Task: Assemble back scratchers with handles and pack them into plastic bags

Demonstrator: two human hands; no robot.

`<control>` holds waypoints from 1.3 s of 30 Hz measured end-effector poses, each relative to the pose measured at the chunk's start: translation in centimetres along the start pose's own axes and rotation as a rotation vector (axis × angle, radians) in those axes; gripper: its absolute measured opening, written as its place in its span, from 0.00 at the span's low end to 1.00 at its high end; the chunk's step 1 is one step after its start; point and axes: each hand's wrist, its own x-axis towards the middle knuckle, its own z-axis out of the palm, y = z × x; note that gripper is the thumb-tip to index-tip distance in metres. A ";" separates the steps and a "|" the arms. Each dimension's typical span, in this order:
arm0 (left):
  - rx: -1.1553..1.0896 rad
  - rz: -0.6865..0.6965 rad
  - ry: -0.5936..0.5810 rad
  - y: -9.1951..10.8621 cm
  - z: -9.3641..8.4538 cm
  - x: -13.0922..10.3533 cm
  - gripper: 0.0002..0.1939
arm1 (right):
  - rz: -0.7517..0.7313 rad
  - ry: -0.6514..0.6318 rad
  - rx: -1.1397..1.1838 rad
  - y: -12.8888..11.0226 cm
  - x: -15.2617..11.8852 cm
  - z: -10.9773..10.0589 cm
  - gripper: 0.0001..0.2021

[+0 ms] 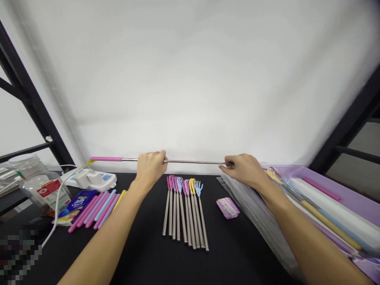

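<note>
A thin metal rod (194, 161) with a pink handle (106, 159) at its left end is held level across the view, above the back of the black table (142, 253). My left hand (151, 168) is closed around the rod near its middle. My right hand (242, 168) is closed on the rod's right end, which its fingers hide. Below and between my hands lies a row of several metal rods (190, 221) with pink, purple, blue and yellow claw-shaped tips. A small stack of colourful cards (228, 208) lies to their right.
Several coloured tubes (97, 209), a blue packet (78, 202), a power strip (105, 180) and a clear jar (44, 186) stand or lie at left. Clear plastic sleeves (255, 209) and a purple bin (356, 200) of long items are at right. A white wall (190, 79) rises behind.
</note>
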 end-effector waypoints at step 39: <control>-0.009 0.090 -0.065 2.1 -0.9 -0.2 0.11 | -0.075 0.001 0.257 -1.5 1.0 0.7 0.14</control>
